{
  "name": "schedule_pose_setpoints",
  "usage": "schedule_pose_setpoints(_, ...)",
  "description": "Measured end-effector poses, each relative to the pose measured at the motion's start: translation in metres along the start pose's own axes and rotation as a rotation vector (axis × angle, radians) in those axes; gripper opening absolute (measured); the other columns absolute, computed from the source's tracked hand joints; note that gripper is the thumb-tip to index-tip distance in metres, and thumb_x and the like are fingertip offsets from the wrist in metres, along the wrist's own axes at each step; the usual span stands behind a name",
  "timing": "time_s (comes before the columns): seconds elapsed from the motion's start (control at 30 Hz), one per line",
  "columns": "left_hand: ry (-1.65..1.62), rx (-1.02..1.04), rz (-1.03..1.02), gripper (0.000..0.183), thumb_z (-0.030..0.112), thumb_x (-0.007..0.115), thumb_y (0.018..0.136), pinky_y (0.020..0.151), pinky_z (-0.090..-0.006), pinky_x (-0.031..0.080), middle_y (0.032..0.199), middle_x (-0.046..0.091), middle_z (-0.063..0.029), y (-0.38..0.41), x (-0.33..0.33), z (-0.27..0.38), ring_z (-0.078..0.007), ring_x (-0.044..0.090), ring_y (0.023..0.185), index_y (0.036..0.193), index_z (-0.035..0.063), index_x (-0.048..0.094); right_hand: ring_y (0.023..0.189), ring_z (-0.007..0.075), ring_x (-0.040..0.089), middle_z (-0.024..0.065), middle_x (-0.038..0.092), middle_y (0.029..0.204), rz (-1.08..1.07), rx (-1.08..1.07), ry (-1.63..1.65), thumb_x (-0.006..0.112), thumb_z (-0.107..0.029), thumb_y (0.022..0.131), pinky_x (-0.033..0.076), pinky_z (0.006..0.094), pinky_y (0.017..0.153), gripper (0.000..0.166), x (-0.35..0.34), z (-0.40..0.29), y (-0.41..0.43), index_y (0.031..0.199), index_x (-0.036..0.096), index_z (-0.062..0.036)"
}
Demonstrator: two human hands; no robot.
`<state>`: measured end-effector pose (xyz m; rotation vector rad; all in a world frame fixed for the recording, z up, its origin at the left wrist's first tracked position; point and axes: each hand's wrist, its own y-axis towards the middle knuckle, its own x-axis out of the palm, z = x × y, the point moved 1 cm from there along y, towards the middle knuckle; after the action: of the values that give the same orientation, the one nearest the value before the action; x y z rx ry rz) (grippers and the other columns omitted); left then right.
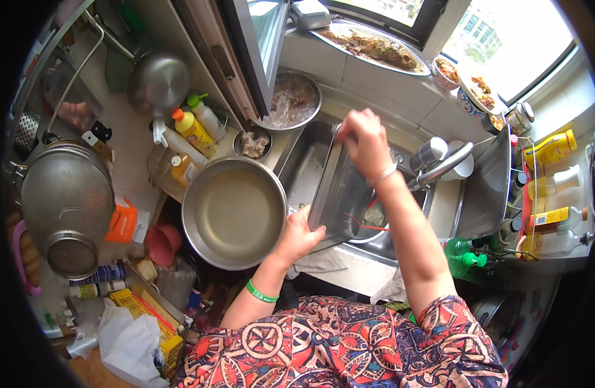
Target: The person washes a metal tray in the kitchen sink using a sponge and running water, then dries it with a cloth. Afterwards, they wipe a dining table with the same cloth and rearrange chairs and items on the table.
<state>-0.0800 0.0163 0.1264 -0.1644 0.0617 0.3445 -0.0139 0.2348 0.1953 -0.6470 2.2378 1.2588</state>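
Observation:
A clear, rectangular container [337, 199] is tilted over the double-bowl steel sink [300, 169]. My left hand [300, 232] grips its near left edge, thumb on top. At the container's far end, my right hand [364, 140] is curled and slightly blurred; what its fingers close on is hidden. Through and beside the container, a red-handled item [375, 228] shows in the right bowl, only partly visible. Left of my left hand stands a large steel basin [234, 213] of cloudy liquid. The chrome faucet [443, 167] reaches in from the right.
Behind the sink, a steel bowl [292, 102] holds meat in water, beside a small bowl of meat [253, 144]. An open window sash [266, 53] juts inward. A fish platter [370, 48] rests on the sill. Bottles [195, 128] stand left; a condiment rack [535, 194] stands right.

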Motion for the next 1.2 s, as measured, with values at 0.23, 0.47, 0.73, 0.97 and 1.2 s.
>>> schedule_pose_setpoints(0.23,0.056,-0.024,-0.009,0.032,-0.003,0.065,0.077,0.078,-0.0279,0.05,0.089,0.066,-0.0033,0.004,0.008,-0.001,-0.0092,0.059,0.084,0.109,-0.0045,0.062,0.08,0.031,0.055,0.0077,0.057,0.073,-0.09,-0.126,-0.153,0.064,-0.001,0.068,0.043,0.0402,0.077,0.014,-0.004,-0.011,-0.034,0.075,0.055,-0.0086)
schedule_pose_setpoints(0.47,0.202,0.155,0.115,0.036,0.003,0.065,0.074,0.07,-0.0315,0.053,0.077,0.068,-0.0152,0.014,0.017,-0.02,-0.0163,0.067,0.07,0.11,0.0003,0.063,0.083,0.0328,0.056,0.0092,0.054,0.073,-0.097,-0.054,0.111,0.064,0.001,0.07,0.042,0.0424,0.077,0.012,0.017,-0.038,-0.093,0.076,0.055,-0.0055)
schedule_pose_setpoints(0.73,0.072,-0.014,-0.004,0.037,0.0,0.064,0.077,0.084,-0.0292,0.051,0.096,0.071,-0.0078,0.011,0.038,-0.027,-0.0103,0.063,0.091,0.114,-0.0021,0.062,0.085,0.0312,0.057,0.0105,0.061,0.085,0.096,0.125,-0.09,0.067,0.005,0.068,0.044,0.0407,0.079,0.021,0.002,-0.002,-0.063,0.08,0.054,-0.0061)
schedule_pose_setpoints(0.97,0.121,0.022,0.047,0.034,0.003,0.065,0.076,0.079,-0.0308,0.052,0.091,0.071,-0.0104,0.011,0.049,-0.028,-0.0136,0.065,0.085,0.109,0.0003,0.062,0.085,0.035,0.053,0.0113,0.052,0.078,0.108,0.154,-0.181,0.068,0.001,0.067,0.042,0.0434,0.077,0.024,0.019,0.02,-0.051,0.082,0.051,-0.0062)
schedule_pose_setpoints(1.2,0.179,0.079,0.086,0.031,0.004,0.064,0.075,0.07,-0.0336,0.053,0.078,0.068,-0.0162,0.014,0.044,-0.031,-0.0203,0.069,0.071,0.105,-0.0002,0.062,0.096,0.0368,0.054,0.0167,0.057,0.09,-0.044,0.135,-0.187,0.064,0.0,0.073,0.042,0.046,0.084,0.024,0.022,-0.023,-0.098,0.095,0.056,0.0)
